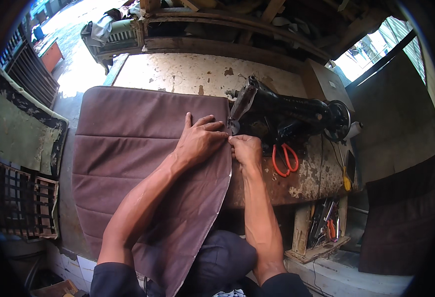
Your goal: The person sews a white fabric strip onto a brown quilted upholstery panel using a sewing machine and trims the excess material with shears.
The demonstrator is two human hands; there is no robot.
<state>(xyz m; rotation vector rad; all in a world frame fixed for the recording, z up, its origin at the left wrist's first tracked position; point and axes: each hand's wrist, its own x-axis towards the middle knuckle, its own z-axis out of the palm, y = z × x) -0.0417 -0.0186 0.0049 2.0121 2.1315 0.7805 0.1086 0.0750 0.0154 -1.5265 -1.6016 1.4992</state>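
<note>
A large brown fabric panel (123, 153) with stitched cross seams covers the left of the worktable and drapes over its near edge toward my lap. My left hand (202, 137) lies flat on it with fingers spread, close to the panel's right edge. At that edge my right hand (245, 148) pinches the fabric between thumb and fingers. Both hands are just in front of the needle area of a black sewing machine (292, 111). The needle and presser foot are hard to make out. Red-handled scissors (285, 161) lie beside the machine, right of my right hand.
The worn worktable (306, 180) has peeling paint. An open drawer (321, 247) of hand tools juts out at the lower right. A yellow-handled tool (347, 180) is at the table's right end. Brown fabric (398, 222) hangs at right; bare seat frames (22, 198) stand at left.
</note>
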